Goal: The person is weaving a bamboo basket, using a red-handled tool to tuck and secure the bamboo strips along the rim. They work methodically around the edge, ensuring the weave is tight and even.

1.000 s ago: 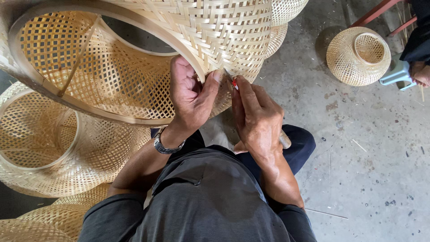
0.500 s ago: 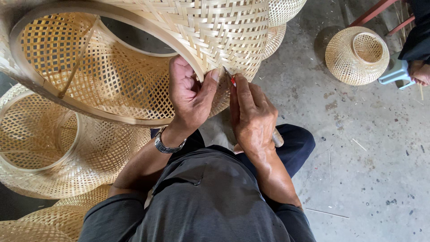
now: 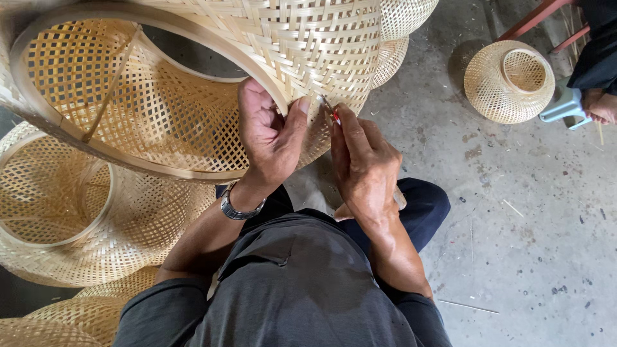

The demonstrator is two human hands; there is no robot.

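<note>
Little has shifted since the earlier frames: both hands are kept at the same spot on the basket's rim, and only the view has drifted slightly.

A large woven bamboo basket (image 3: 193, 83) is held tilted across the upper left and upper centre of the frame, its open mouth turned toward the camera. Its rim is clamped by the left hand (image 3: 270, 138), the fingers curled inside the opening and the thumb pressed on the outer weave. A wristwatch (image 3: 239, 207) is worn on that wrist.

Just to the right, at the centre of the frame, the right hand (image 3: 363, 164) is closed around a small tool with a red part (image 3: 333, 114), whose tip is set against the weave beside the left thumb. What kind of tool it is cannot be told with certainty, since most of it is hidden in the fist.

More woven baskets (image 3: 71, 218) are stacked at the left and lower left. A smaller round basket (image 3: 508, 80) is seen on the concrete floor (image 3: 527, 225) at the upper right, well apart from the hands. Beside it, at the right edge, another person's foot (image 3: 601, 106) is visible. A dark shirt (image 3: 302, 289) fills the lower centre.
</note>
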